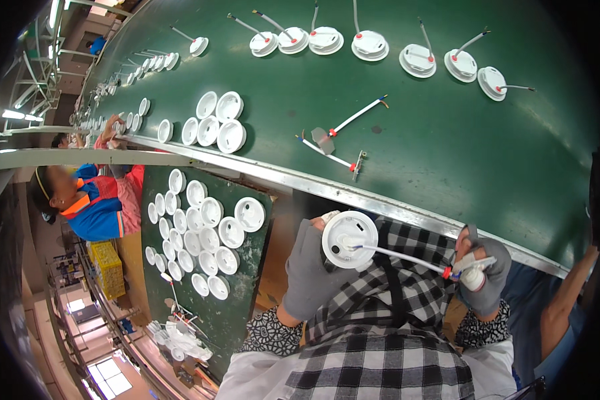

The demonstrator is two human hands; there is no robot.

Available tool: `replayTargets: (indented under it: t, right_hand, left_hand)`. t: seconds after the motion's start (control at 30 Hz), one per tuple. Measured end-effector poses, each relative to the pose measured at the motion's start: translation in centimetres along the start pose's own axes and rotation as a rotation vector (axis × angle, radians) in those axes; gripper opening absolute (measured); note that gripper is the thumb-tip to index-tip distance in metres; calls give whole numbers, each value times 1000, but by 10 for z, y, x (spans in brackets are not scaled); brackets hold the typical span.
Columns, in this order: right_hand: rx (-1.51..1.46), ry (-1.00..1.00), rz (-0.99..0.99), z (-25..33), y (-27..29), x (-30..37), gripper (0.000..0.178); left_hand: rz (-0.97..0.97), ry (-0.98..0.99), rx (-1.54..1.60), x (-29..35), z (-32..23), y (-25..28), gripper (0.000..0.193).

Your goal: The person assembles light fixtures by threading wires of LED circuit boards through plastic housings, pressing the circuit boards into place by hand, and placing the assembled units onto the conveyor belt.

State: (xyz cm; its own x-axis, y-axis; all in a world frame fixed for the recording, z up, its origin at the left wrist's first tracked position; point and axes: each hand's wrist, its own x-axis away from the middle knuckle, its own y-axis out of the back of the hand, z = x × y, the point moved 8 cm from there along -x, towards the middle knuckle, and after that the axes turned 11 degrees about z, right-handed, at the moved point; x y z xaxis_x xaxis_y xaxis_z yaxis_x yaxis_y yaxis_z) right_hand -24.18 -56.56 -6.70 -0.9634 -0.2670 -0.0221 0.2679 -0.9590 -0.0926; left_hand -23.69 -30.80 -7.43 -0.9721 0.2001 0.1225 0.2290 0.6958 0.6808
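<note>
My left hand (pixel 308 270), in a grey fingerless glove, grips a round white plastic housing (pixel 335 227), its hollow side with small holes facing up. A white cable (pixel 403 255) runs from inside that housing across to my right hand (pixel 490 270). This hand, gloved the same way, is closed around the cable's far end, near a red collar (pixel 447 273) and a small white rounded piece (pixel 473 279). The fingers partly hide what that piece is. On the green work surface beyond lie two loose cables (pixel 359 116) with red collars, one ending in a small metal bracket (pixel 358 166).
Assembled white discs with upright cables (pixel 370 47) line the far side of the green surface (pixel 460 140). Several white housings (pixel 231 135) stand left, more on a side table (pixel 263 250). A metal edge (pixel 380 203) runs before me. A co-worker (pixel 100 207) sits left; another person's arm (pixel 567 293) shows right.
</note>
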Motion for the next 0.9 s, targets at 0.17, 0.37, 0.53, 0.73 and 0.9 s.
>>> replayTargets:
  t: [0.17, 0.37, 0.53, 0.73, 0.9]
  right_hand:
    - [164, 56, 108, 7, -15, -6, 15]
    - [292, 246, 316, 18, -34, -17, 16]
    - [464, 294, 460, 29, -59, -23, 16]
    - [353, -44, 600, 3, -80, -31, 29]
    - [427, -33, 539, -7, -91, -27, 31]
  left_hand:
    - [-33, 21, -50, 4, -1, 6, 73]
    - [-7, -25, -100, 7, -4, 6, 78]
    - [-89, -103, -270, 14, -20, 3, 75]
    - [15, -165, -265, 14, -25, -7, 89]
    - [50, -198, -133, 20, -25, -14, 85]
